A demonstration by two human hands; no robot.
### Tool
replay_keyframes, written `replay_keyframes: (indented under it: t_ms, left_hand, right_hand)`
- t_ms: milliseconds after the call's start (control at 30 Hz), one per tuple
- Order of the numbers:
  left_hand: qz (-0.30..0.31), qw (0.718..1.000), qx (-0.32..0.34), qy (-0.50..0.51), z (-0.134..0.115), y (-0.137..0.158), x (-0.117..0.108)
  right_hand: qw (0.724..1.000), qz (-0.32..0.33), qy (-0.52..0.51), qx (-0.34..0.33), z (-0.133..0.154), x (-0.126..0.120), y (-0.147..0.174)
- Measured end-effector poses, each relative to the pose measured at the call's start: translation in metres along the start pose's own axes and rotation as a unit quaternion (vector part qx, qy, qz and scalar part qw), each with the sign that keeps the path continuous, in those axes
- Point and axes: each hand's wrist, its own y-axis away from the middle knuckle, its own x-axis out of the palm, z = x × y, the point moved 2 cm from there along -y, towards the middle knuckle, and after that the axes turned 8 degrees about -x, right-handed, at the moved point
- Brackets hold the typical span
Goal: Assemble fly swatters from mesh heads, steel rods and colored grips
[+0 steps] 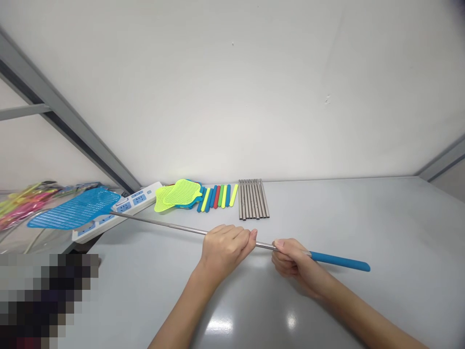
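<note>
A fly swatter spans the view, held above the table by both hands. Its blue slotted head [78,209] is at the left, its thin metal rod [156,223] slopes down to the right, and a blue handle [339,261] forms the right end. My left hand [227,249] is closed around the middle of the rod. Closer to the handle, my right hand [296,264] grips the rod with the thumb on top. A short stretch of bare rod shows between the two hands.
Along the wall lie yellow and blue swatter heads [181,193], a row of coloured handles [217,196] and several metal tubes [252,198]. A white power strip [127,208] sits behind the blue head. Bagged colourful items [25,203] lie beyond the frame post at left.
</note>
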Motion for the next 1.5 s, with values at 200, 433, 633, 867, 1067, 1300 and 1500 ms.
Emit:
replay_keyframes:
  t_ms: [200, 433, 633, 867, 1067, 1300, 1500]
  left_hand:
    - [0.002, 1.0, -0.006, -0.011, 0.003, -0.001, -0.001]
    - [0.009, 1.0, -0.022, -0.007, 0.01, 0.0, -0.001]
    - [0.019, 0.999, -0.037, -0.002, 0.015, 0.001, -0.001]
    - [0.021, 0.999, -0.048, -0.009, 0.021, 0.002, -0.002]
    - [0.017, 0.998, -0.057, -0.007, 0.025, 0.002, -0.004]
    - [0.021, 0.998, -0.061, -0.007, 0.029, 0.003, -0.004]
    - [0.026, 0.998, -0.063, -0.012, 0.031, 0.004, -0.004]
  right_hand:
    - [1.0, 0.002, 0.007, 0.002, 0.003, -0.003, -0.001]
    - [1.0, -0.001, 0.026, 0.0, 0.003, -0.008, -0.001]
    - [0.999, -0.007, 0.039, -0.004, 0.004, -0.014, -0.004]
    - [0.999, -0.01, 0.046, -0.007, 0.009, -0.017, -0.004]
    - [0.999, -0.021, 0.044, -0.016, 0.009, -0.023, -0.004]
    - [0.998, -0.022, 0.051, -0.02, 0.009, -0.024, -0.005]
    - [0.998, -0.024, 0.055, -0.012, 0.01, -0.026, -0.005]
